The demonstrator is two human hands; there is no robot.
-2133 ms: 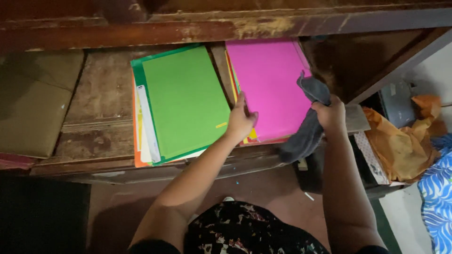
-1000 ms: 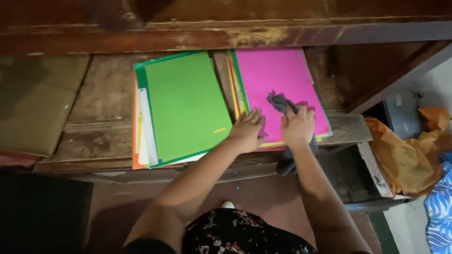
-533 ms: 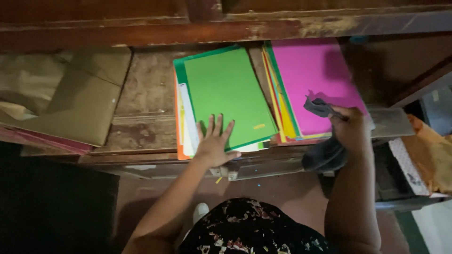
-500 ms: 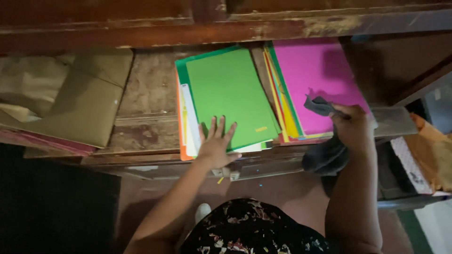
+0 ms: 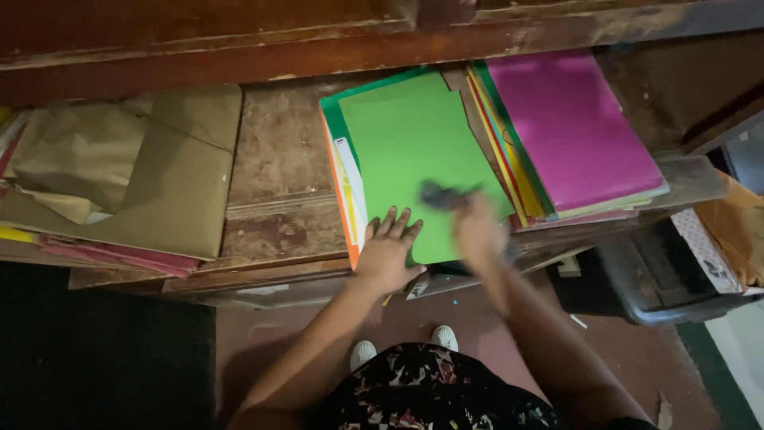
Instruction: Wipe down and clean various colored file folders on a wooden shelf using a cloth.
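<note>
While blurred, both hands (image 5: 430, 239) on green folder (image 5: 414, 151).

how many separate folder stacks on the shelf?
3: green-topped stack in the middle under both hands, pink-topped stack to its right, brown paper pile at the left. More may sit hidden deeper in.

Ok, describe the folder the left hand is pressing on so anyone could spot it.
On the worn wooden shelf, find the middle pile of paper folders. The left hand lies flat on its top sheet, the bright green card folder. The pile beside it is topped by a magenta folder.
</note>
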